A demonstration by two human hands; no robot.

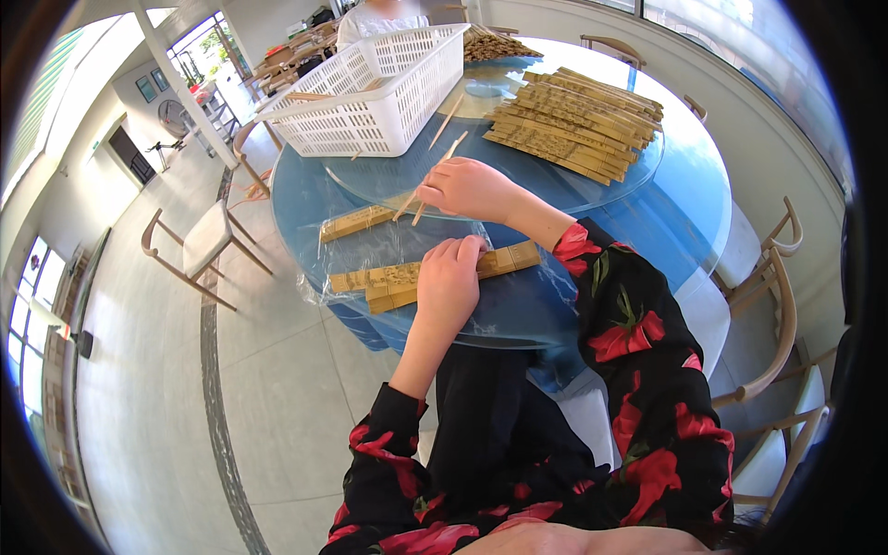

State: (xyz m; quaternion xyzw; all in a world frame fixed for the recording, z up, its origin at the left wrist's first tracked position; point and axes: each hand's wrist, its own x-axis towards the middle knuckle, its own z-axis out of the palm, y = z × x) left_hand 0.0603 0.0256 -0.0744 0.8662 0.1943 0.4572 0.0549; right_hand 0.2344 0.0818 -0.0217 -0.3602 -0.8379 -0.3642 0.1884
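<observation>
Nearest the seated person, at the near edge of the round blue glass-topped table (647,231), the left hand (448,282) lies flat, palm down and fingers curled loosely, pressing on a short stack of tan bamboo slips (398,280). The stack lies on a sheet of clear plastic wrap (319,287), and the sheet hangs a little over the table's left edge. The hand pins rather than grasps; nothing is closed inside it.

Just beyond, the right hand (470,188) is closed in a pinch on a couple of thin pale bamboo sticks (435,176) that angle away toward the far side. Beside their lower ends a second small bundle of tan slips (356,222) lies under the plastic.

What worries me, standing here, is that overhanging film. It looks slick on the glass, and if the left hand lifts or pushes sideways, the stack could slide with it toward the edge and spill to the floor. The slips look loosely aligned too, so uneven pressure might fan them out. The sticks are long and held near one end only; a swing could knock the second bundle.

Farther off, a white slotted plastic basket (370,88) stands toward the far left of the tabletop, and a big heap of long tan bamboo strips (578,125) lies on the raised clear glass turntable (499,199). Beyond the far edge stands another person in a white top (379,18).
</observation>
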